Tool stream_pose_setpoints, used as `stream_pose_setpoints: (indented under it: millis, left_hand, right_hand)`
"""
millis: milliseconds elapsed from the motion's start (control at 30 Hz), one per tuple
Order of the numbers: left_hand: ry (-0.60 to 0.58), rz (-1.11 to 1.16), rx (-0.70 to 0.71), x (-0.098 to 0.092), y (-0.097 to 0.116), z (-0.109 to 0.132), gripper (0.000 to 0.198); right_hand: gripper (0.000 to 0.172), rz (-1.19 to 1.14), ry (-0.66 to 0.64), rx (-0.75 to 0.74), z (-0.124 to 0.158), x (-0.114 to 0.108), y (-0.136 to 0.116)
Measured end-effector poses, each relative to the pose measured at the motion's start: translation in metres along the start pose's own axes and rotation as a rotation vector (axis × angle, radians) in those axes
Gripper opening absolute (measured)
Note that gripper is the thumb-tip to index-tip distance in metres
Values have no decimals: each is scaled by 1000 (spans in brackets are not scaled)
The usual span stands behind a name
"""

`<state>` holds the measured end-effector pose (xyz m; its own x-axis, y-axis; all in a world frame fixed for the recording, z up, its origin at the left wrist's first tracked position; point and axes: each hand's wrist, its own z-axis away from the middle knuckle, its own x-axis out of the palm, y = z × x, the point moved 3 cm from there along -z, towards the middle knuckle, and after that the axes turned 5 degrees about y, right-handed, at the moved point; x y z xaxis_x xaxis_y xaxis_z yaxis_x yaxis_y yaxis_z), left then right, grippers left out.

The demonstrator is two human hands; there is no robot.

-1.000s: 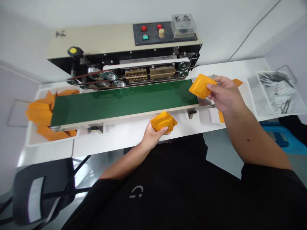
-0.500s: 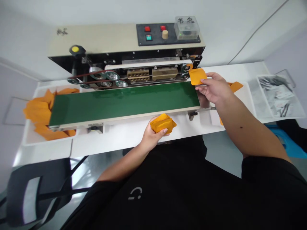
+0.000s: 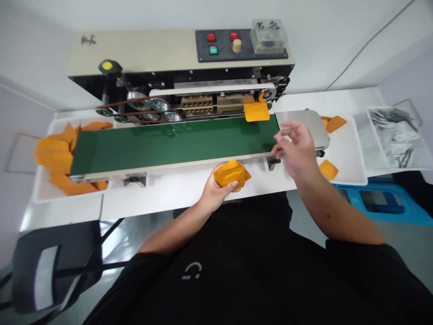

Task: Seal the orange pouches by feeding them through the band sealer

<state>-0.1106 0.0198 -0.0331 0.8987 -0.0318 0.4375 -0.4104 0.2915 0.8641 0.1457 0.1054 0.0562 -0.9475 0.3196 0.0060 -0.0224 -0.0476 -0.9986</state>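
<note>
A small stack of yellow-orange pouches [image 3: 231,175] is gripped in my left hand [image 3: 214,192], just in front of the conveyor's near edge. My right hand [image 3: 295,146] hangs over the right end of the green conveyor belt [image 3: 176,144], fingers bent and apart, with nothing in them. One yellow-orange pouch [image 3: 257,112] is caught by its top edge in the band sealing machine [image 3: 142,54], below the right pulley, and hangs over the belt. Beside my right hand is the machine's metal end plate [image 3: 309,126].
At the left, a white bin [image 3: 42,192] holds a heap of orange pouches [image 3: 56,153]. On the right, another white bin [image 3: 352,153] has a few pouches, and a clear bin [image 3: 394,135] holds small packets. A blue stool [image 3: 385,203] and a black chair [image 3: 30,271] stand below.
My right hand has let go of the pouch and drawn down toward me. That pouch has moved left into the sealing machine. My left hand keeps its stack in nearly the same spot.
</note>
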Motion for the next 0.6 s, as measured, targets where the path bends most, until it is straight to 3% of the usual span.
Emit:
stream_pose_setpoints:
  millis: [133, 200, 267, 400, 500, 600]
  left_hand:
    - [14, 49, -69, 11, 2, -2, 77]
    - [33, 69, -110, 19, 5, -3, 78]
    - [51, 76, -126, 26, 7, -4, 78]
    - [96, 74, -105, 36, 8, -6, 78]
    - [115, 73, -98, 39, 5, -7, 80]
    - [124, 76, -101, 41, 4, -7, 82]
  right_hand:
    - [35, 51, -268, -2, 60, 9, 25]
    - [36, 69, -335, 5, 80, 14, 35]
    - [35, 98, -301, -43, 91, 16, 41]
    - [37, 232, -104, -253, 100, 14, 41]
    - [35, 321, -104, -314, 100, 15, 44]
    - [37, 332, -111, -274, 97, 14, 52]
